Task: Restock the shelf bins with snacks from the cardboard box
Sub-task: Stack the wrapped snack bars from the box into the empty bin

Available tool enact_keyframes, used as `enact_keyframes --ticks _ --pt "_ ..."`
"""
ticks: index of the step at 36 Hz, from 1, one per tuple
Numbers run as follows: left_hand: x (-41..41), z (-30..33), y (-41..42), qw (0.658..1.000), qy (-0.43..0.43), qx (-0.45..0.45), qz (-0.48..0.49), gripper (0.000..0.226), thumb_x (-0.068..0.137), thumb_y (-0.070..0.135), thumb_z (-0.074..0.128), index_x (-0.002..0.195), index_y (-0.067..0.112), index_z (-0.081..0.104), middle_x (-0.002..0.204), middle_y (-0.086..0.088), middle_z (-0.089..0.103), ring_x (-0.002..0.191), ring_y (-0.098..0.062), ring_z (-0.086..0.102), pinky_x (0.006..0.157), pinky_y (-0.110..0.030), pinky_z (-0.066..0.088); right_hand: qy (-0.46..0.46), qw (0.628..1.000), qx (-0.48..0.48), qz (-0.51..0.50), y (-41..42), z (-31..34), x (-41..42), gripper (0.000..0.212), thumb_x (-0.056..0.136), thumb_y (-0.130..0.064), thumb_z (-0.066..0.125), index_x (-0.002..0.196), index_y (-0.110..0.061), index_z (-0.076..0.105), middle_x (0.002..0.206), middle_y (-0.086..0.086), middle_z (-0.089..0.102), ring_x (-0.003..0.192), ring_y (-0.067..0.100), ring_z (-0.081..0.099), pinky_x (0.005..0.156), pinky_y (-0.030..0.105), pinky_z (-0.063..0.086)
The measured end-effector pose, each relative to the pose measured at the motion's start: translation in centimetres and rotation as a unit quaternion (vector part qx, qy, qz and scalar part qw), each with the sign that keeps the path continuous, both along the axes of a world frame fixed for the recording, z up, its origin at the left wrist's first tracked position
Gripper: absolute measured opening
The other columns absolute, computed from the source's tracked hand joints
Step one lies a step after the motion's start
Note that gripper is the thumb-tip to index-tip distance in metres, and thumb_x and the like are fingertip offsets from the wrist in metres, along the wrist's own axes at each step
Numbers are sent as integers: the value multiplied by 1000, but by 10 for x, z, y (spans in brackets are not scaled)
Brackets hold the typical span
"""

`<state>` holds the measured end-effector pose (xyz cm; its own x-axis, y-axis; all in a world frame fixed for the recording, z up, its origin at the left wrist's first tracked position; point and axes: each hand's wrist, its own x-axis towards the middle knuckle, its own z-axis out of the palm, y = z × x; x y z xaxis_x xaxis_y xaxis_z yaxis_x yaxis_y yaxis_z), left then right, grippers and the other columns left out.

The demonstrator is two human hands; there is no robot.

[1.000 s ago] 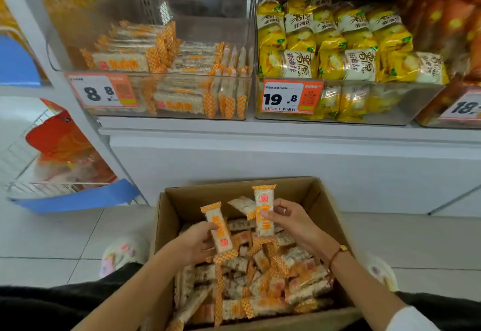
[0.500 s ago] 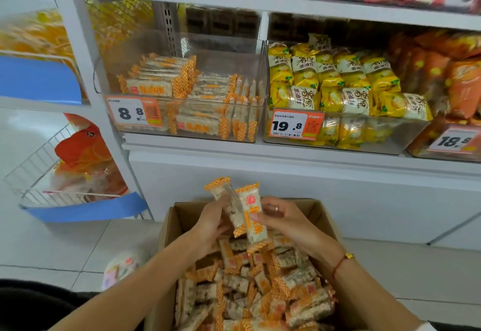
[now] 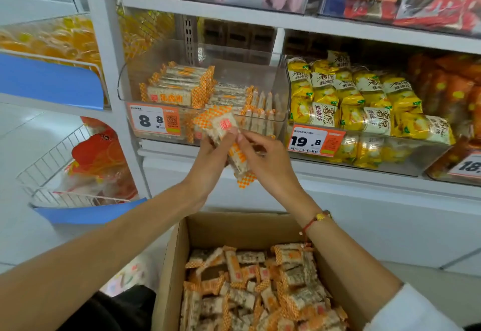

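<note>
White shop shelving (image 3: 260, 22) fills the view, with a clear shelf bin (image 3: 282, 88) just behind the raised hands, partly filled with orange-and-white snack bars (image 3: 179, 88) and fronted by an "8.8" price tag (image 3: 154, 120). Both hands are up in front of that bin, close together. The left hand (image 3: 208, 160) and the right hand (image 3: 268, 158) are each closed on the same small bundle of wrapped snack bars (image 3: 229, 140), held tilted between the fingertips. Right of the hands, a second bin holds yellow snack packs (image 3: 364, 104). Below the forearms sits the open cardboard box (image 3: 169, 265), still crowded with loose bars (image 3: 260, 291). A red cord bracelet (image 3: 313, 222) circles the right wrist.
</note>
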<state>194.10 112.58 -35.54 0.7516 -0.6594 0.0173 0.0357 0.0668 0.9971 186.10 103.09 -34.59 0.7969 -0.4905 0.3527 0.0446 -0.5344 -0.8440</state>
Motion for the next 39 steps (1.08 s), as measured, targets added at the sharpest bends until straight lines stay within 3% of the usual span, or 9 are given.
enact_keyframes --ticks 4,9,14,17,19,22,28,33,39 --pt "20 18 6 998 -39 -2 45 59 94 59 38 145 32 28 144 13 43 130 -8 44 113 -36 32 55 992 25 109 -1 22 25 45 101 -33 45 145 -28 39 133 -18 46 120 0 46 102 24 40" --pt "48 48 6 992 -69 4 105 63 96 61 22 150 29 22 136 21 33 124 1 33 105 -23 26 61 983 -19 170 -7 55 59 52 97 -30 54 145 -29 36 117 -24 52 98 -14 54 82 9 47" --pt "86 70 15 983 -85 97 132 65 94 64 19 141 26 43 141 3 46 130 -17 42 104 -32 29 58 982 12 181 -16 74 106 50 85 -36 69 132 -34 51 130 -5 57 121 15 54 96 28 47" --pt "117 70 31 952 -175 159 195 53 91 66 37 92 18 58 87 -5 60 88 -21 56 77 -27 40 95 979 -19 179 -24 82 130 42 87 -30 69 125 -32 53 111 -15 53 114 9 47 78 6 41" --pt "134 63 44 913 -217 193 286 49 86 61 55 98 13 54 83 1 58 78 -16 55 67 -22 41 143 972 -56 176 -32 85 145 45 87 -34 68 128 -30 49 121 -10 45 117 7 42 70 7 37" --pt "150 56 59 864 -295 209 351 48 84 40 68 118 13 49 103 3 55 93 -17 52 76 -30 37 206 957 -110 170 -38 82 171 48 85 -38 69 126 -24 51 132 -9 40 125 11 40 85 20 36" --pt "162 47 65 788 -494 309 201 30 97 16 48 124 19 59 138 -2 50 115 -31 49 83 -43 44 229 939 -169 191 -30 66 210 52 80 -33 76 127 -19 58 139 -1 49 130 15 43 107 32 38" --pt "159 42 66 767 -499 382 130 39 103 23 33 138 25 50 133 -3 58 117 -31 52 85 -37 43 204 931 -249 172 -20 49 225 51 81 -28 76 128 -19 59 136 5 47 126 23 44 104 37 40" --pt "152 43 62 764 -493 400 114 42 103 29 28 138 26 50 146 6 45 134 -17 39 100 -29 33 221 936 -167 219 -27 60 213 46 89 -15 66 133 -22 56 149 2 40 138 19 34 98 22 31"
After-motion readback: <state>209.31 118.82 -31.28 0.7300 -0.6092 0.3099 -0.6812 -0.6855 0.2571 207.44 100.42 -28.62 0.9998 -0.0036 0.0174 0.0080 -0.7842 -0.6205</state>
